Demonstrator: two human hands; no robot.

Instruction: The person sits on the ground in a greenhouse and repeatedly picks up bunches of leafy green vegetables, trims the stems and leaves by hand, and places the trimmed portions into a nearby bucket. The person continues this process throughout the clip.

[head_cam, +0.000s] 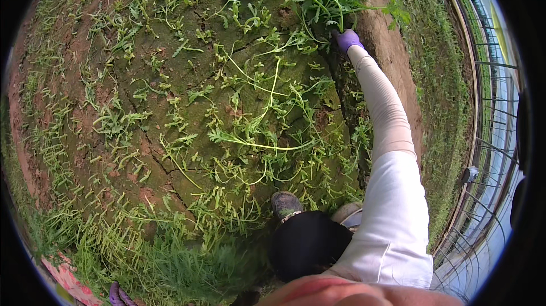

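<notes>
At the upper right, my right hand [348, 40], in a purple glove, closes around the base of a leafy green plant [339, 5] with lobed leaves, beside a dark crack in the soil. A beige lower sleeve and a white upper sleeve cover that arm. At the bottom left rim, purple-gloved fingers [120, 295] show partly; whether they are my left hand is not clear, and any grip is hidden. Near them lies a blurred mass of feathery greens [192, 263]. Loose long-stemmed sprigs [273, 147] are strewn over the mossy, cracked ground before me.
My shoes [286, 204] stand on the soil at the bottom middle. A bare earth ridge [390, 56] runs along the right, with a strip of low plants [443, 92] beyond. Farther right are a bar framework and translucent sheeting [495, 135]. Pink printed material [70, 280] shows at lower left.
</notes>
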